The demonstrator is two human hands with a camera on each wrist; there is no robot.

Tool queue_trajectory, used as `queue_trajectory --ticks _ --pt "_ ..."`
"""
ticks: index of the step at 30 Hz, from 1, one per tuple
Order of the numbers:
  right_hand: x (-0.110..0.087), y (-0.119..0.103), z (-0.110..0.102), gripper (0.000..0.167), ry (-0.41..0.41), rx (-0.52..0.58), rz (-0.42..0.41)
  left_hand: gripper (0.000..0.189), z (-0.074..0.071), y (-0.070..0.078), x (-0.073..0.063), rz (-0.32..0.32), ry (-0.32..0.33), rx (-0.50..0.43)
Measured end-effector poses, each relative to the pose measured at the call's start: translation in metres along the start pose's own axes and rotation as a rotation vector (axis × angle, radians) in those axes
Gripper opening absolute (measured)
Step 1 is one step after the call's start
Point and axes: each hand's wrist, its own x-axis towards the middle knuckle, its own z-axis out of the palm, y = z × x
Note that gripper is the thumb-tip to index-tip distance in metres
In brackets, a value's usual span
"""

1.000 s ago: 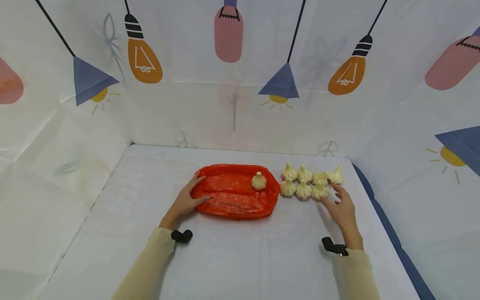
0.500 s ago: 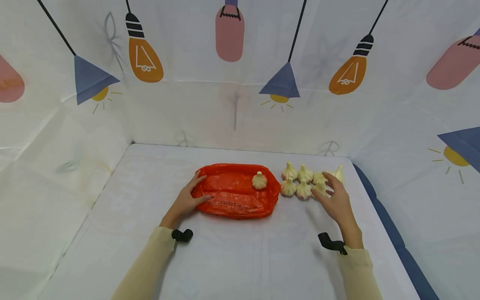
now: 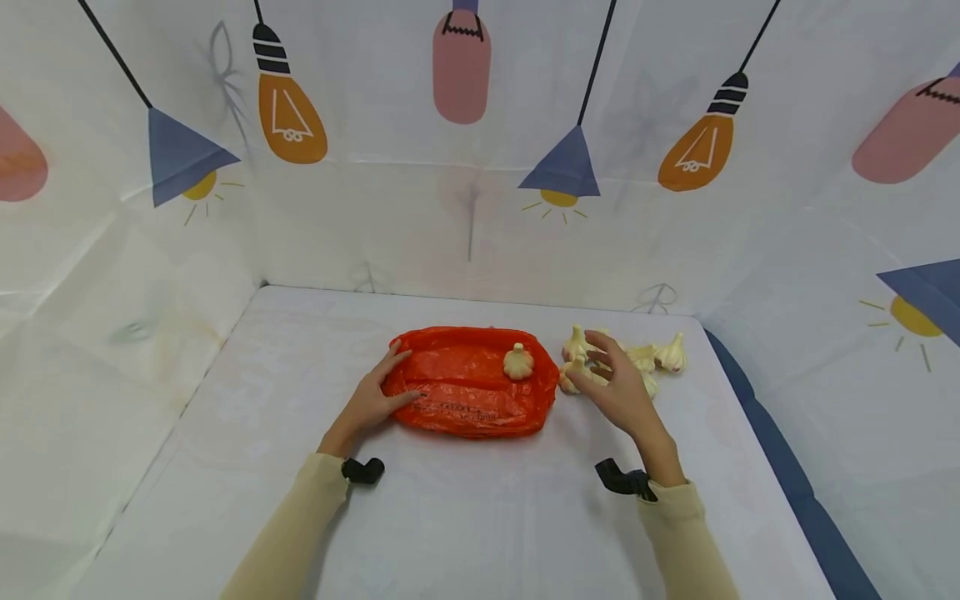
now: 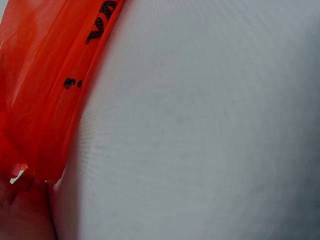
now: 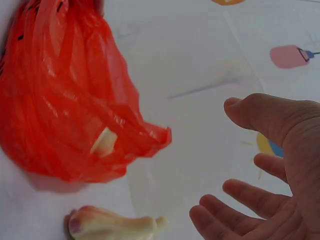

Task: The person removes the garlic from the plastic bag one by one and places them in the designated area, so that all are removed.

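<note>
A red plastic bag (image 3: pixel 457 379) lies spread open on the table, with one garlic bulb (image 3: pixel 518 362) inside near its right end. My left hand (image 3: pixel 369 398) holds the bag's left edge, thumb over the near rim and fingers over the far one. To the right of the bag sit several garlic bulbs (image 3: pixel 671 354) in two rows. My right hand (image 3: pixel 626 396) hovers over the left part of the rows, partly hiding some bulbs. In the right wrist view its fingers (image 5: pixel 245 195) are spread around nothing, with one bulb (image 5: pixel 111 224) lying below the bag.
The white table (image 3: pixel 450 517) ends at a pale printed curtain (image 3: pixel 420 233) behind and on both sides. Dark blue fabric (image 3: pixel 787 467) runs along the right edge of the table. Black camera mounts (image 3: pixel 626 479) sit at both wrists.
My right hand has moved left, from the right end of the garlic rows to the bulbs nearest the bag. The left hand and the bag have stayed in place.
</note>
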Motion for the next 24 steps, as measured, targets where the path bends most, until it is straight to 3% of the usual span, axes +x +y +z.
queue_trajectory --ticks 12,18,24 --pt "0.019 -0.034 0.031 0.072 -0.103 0.129 -0.049 0.083 0.0 -0.001 0.002 -0.01 0.0 0.011" --pt "0.029 -0.037 0.048 0.075 -0.21 0.153 0.028 0.085 0.0 0.001 0.001 -0.007 -0.003 -0.012" --pt "0.034 -0.028 0.065 0.077 -0.262 0.11 0.069 0.088 0.001 0.002 0.001 -0.023 -0.006 -0.044"
